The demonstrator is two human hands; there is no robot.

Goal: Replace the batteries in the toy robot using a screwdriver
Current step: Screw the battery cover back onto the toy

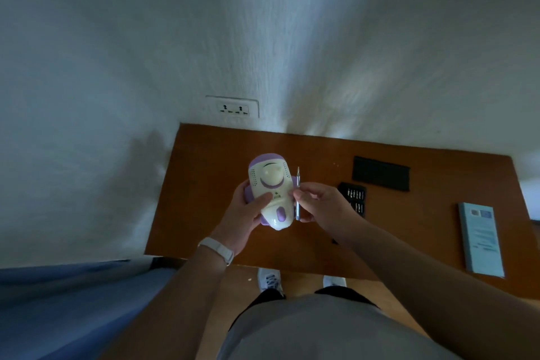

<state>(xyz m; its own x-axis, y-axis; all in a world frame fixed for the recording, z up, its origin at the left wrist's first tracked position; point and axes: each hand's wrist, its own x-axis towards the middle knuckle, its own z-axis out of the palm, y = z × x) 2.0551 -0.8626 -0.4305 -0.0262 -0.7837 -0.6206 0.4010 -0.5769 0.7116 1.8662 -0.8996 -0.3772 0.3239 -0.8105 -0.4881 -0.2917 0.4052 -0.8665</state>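
Note:
A cream and purple toy robot (pixel 270 184) is held above the wooden table (pixel 210 161), its back or underside turned up towards me. My left hand (pixel 245 213) grips it from the left, thumb lying across its body. My right hand (pixel 318 202) pinches a thin silver screwdriver (pixel 297 193) just right of the toy; the tool stands roughly upright with its tip pointing away from me. The tip is not touching the toy.
An open black case of screwdriver bits (pixel 355 197) lies right of my hands, with its black lid (pixel 380 174) farther back. A light blue booklet (pixel 482 240) lies near the table's right edge. A wall socket (pixel 233 108) sits above the table. A blue bed edge (pixel 73 301) is at left.

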